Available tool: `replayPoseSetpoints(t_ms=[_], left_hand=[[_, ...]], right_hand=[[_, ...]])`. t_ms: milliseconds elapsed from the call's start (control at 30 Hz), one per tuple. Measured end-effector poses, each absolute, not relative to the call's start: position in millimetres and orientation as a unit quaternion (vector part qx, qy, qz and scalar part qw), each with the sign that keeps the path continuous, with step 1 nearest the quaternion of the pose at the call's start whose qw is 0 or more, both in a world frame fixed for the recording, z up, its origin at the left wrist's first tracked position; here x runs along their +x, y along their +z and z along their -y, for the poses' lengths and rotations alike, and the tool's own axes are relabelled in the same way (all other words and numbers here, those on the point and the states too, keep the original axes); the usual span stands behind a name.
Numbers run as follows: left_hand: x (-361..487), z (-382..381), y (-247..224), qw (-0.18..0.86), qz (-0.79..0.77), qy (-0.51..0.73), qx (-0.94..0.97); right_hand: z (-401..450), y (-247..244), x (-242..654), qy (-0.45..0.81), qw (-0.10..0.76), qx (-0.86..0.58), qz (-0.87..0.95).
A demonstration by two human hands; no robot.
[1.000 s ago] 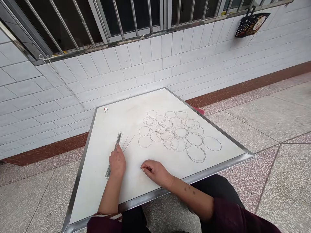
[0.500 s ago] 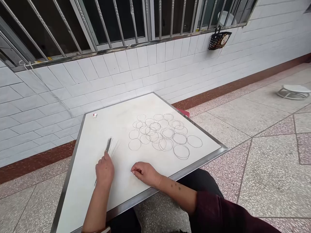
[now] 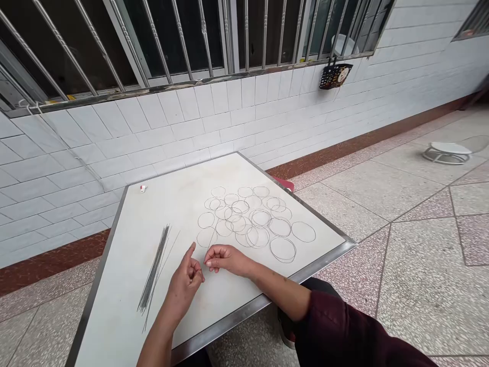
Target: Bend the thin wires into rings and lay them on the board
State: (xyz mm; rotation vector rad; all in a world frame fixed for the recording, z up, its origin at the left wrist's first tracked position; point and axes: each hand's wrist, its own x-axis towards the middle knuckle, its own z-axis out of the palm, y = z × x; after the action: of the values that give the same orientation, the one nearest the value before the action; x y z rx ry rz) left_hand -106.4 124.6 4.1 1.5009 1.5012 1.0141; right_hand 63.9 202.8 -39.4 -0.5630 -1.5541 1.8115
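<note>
Thin wire rings (image 3: 282, 249), several of them overlapping, lie on the white table (image 3: 183, 199). A bundle of straight thin wires (image 3: 155, 272) lies left of my hands, with a few loose wires beside it. My right hand (image 3: 225, 259) is pinched near the rings, and a thin dark wire (image 3: 210, 238) rises from its fingertips. Close by on the left, my left hand (image 3: 186, 280) has its index finger stretched out and its thumb pressed towards the other curled fingers. What that hand holds, if anything, is too small to make out.
A small white and red object (image 3: 143, 188) sits at the table's far left corner. Beyond the table is a tiled wall with a barred window and a hanging black basket (image 3: 335, 76). A low round white stool (image 3: 446, 153) stands on the floor at the right.
My left hand has left the wire bundle and moved right, beside my right hand. The bundle now lies fully exposed. My right hand has moved slightly upward, and a wire shows at its fingertips.
</note>
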Motion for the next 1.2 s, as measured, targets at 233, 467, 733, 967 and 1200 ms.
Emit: replayPoseSetpoints(t_ms=[233,467,733,967,1200], left_hand=[[-90.3,-146.0,5.6,0.407,-0.581,0.362,0.604],[-103.8,-186.6,22.8,0.415,-0.571,0.327,0.628],[-88.7,-220.4,5.3,0.383,-0.584,0.606,0.38],[-25.7,-210.8,-18.0,0.494,-0.455,0.64,0.373],[-36.0,-208.9,-25.0,0.522,-0.435,0.657,0.327]], right_hand=[[-219.3,-38.8,73.0,0.723,0.329,-0.213,0.569],[-245.1,-30.7,101.0,0.694,0.444,-0.302,0.48],[-253.3,-19.7,113.1,0.689,0.551,-0.321,0.345],[-241.9,-21.7,89.1,0.715,0.539,-0.292,0.336],[-239.3,-25.1,82.4,0.711,0.517,-0.272,0.391]])
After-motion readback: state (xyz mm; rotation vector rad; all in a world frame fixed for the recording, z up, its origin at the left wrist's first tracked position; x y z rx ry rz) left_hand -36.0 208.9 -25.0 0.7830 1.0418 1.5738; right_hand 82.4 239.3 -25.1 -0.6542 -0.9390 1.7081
